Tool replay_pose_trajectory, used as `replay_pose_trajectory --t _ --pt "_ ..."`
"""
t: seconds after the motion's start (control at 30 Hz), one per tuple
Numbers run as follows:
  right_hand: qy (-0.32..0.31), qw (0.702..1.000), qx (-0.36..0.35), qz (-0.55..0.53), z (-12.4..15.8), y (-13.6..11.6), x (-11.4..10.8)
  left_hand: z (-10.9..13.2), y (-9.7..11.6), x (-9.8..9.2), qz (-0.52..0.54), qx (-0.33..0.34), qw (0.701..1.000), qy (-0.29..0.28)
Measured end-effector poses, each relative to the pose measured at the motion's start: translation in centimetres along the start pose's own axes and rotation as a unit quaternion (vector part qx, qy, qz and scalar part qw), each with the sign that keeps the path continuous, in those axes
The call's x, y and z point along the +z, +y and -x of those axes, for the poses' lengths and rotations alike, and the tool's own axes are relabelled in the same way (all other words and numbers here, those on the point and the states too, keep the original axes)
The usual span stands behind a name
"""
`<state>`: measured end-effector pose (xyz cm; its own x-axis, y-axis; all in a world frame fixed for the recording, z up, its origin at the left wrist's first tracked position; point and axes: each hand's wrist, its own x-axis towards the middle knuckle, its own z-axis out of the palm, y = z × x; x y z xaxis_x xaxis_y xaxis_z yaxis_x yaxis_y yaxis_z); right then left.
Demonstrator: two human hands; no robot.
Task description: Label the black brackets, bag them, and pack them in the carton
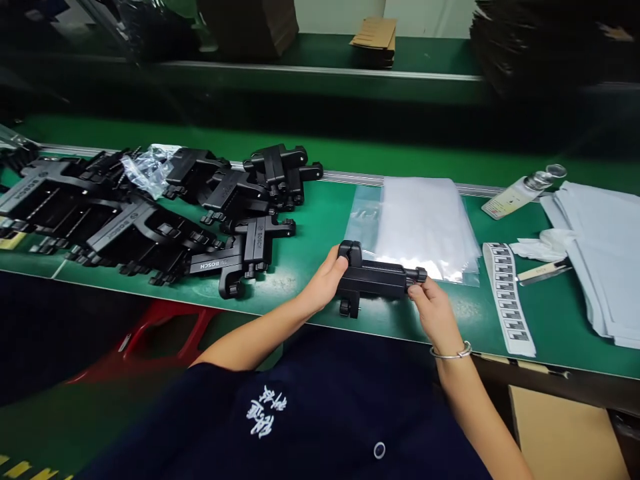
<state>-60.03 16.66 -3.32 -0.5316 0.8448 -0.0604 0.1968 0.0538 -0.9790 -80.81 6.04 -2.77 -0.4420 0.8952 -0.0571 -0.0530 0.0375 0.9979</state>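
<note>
Between my two hands is a black plastic bracket (377, 279) with a long body and a knobbed crosspiece, held level above the front of the green bench. My left hand (325, 280) is closed around its crosspiece end. At the other end, the fingers of my right hand (433, 307) pinch the bracket near its small end knob. Just behind it lies a stack of clear plastic bags (423, 220). To the left, similar black brackets (257, 240) marked BOSCH lie in a heap, with a crumpled clear bag (153, 167) on top.
On the right are a label strip (507, 300), a box cutter (544, 271), a crumpled tissue (547, 245), a tilted bottle (517, 193) and white sheets (605, 253). Folded cardboard (375, 35) sits on the back shelf. A red stool (165, 333) stands below the bench.
</note>
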Motion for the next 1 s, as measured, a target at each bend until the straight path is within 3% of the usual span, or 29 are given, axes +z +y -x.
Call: replay_pose_trajectory --t 0.1,0.17,0.23,0.33,0.43,0.5,0.6,0.7,0.8,0.9,1.0 --pt "0.045 0.997 -0.019 0.067 -0.2 -0.4 0.4 0.1 0.2 0.1 0.028 0.038 0.999 0.005" --pt "0.037 0.996 -0.036 0.068 0.0 -1.0 0.8 -0.4 0.4 0.3 0.100 0.025 0.994 0.039" --pt "-0.006 0.993 -0.086 0.085 0.5 -1.7 1.4 -1.3 0.8 0.3 0.206 -0.047 0.972 0.105" --pt "-0.086 0.960 -0.216 0.158 1.7 -2.6 2.6 -2.9 1.8 0.2 0.340 -0.165 0.907 0.187" --pt "-0.126 0.916 -0.317 0.213 2.7 -3.0 3.6 -3.7 2.6 -0.1 0.389 -0.218 0.873 0.196" --pt "-0.105 0.914 -0.333 0.206 3.0 -3.1 3.7 -3.8 2.8 -0.1 0.391 -0.237 0.869 0.188" --pt "-0.006 0.961 -0.249 0.117 2.6 -3.4 3.2 -3.2 2.5 0.3 0.357 -0.221 0.892 0.167" --pt "0.038 0.994 -0.076 -0.066 1.2 -3.2 2.7 -2.2 2.4 0.8 0.247 -0.125 0.957 0.087" --pt "0.061 0.971 0.069 -0.219 -0.1 -2.2 2.6 -1.3 3.2 1.0 0.129 -0.018 0.989 -0.063" --pt "0.049 0.947 0.139 -0.286 -0.4 -1.0 2.9 -1.0 4.1 0.8 0.076 0.016 0.976 -0.203" --pt "0.007 0.950 0.165 -0.266 0.4 -0.5 3.6 -1.5 4.6 0.8 0.014 0.048 0.973 -0.227"
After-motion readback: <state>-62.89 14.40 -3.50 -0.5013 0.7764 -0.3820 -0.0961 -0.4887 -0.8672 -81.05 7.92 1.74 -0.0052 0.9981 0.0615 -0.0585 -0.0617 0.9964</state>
